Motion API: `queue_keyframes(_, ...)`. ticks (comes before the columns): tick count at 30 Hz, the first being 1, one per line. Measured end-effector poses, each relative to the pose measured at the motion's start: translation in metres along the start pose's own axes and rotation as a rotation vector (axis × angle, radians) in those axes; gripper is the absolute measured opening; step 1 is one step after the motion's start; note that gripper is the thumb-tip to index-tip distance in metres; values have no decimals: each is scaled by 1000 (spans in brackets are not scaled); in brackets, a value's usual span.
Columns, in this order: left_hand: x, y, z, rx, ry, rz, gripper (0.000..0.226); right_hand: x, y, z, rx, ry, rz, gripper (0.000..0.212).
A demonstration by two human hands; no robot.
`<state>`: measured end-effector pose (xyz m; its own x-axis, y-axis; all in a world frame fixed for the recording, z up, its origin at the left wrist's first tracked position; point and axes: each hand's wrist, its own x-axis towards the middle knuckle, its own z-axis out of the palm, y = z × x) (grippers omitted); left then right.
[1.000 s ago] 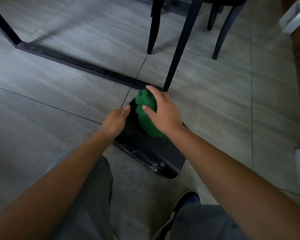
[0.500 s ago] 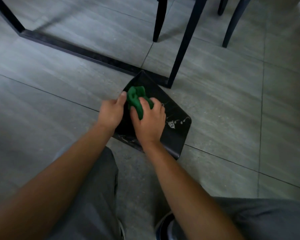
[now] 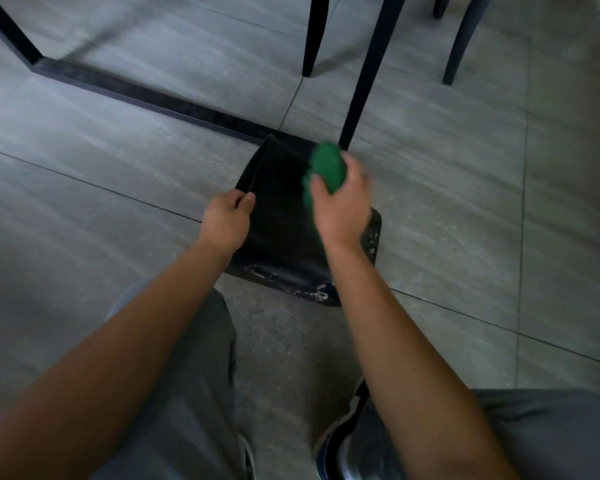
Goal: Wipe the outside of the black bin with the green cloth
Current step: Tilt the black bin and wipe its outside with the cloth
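green cloth (image 3: 327, 164) shifted to bin's far right, right hand (image 3: 340, 206) clutching it, left hand (image 3: 226, 220) gripping black bin (image 3: 278, 216) edge

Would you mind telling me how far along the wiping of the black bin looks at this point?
Midway, I would judge. In hand: the left hand grips the black bin by its edge, while the right hand holds the bunched green cloth at the bin's upper right side. Done: the broad dark face looks free of marks. Left: whitish smears show along the bottom edge and right corner, so those parts look unwiped.
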<state>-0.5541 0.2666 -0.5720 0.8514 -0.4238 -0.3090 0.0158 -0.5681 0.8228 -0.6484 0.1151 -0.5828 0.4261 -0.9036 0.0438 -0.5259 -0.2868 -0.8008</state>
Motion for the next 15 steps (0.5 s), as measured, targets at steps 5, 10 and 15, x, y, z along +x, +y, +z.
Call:
queue_keyframes(5, 0, -5, -7, 120, 72, 101, 35, -44, -23, 37, -164, -114, -305, 59)
queue_keyframes(10, 8, -19, -17, 204, 85, 91, 36, -32, 59, 37, -294, -51, -17, 45)
queue_keyframes(15, 1, -5, -11, 223, 32, 91, 31, 4, 125, -12, -361, 6, 420, 44)
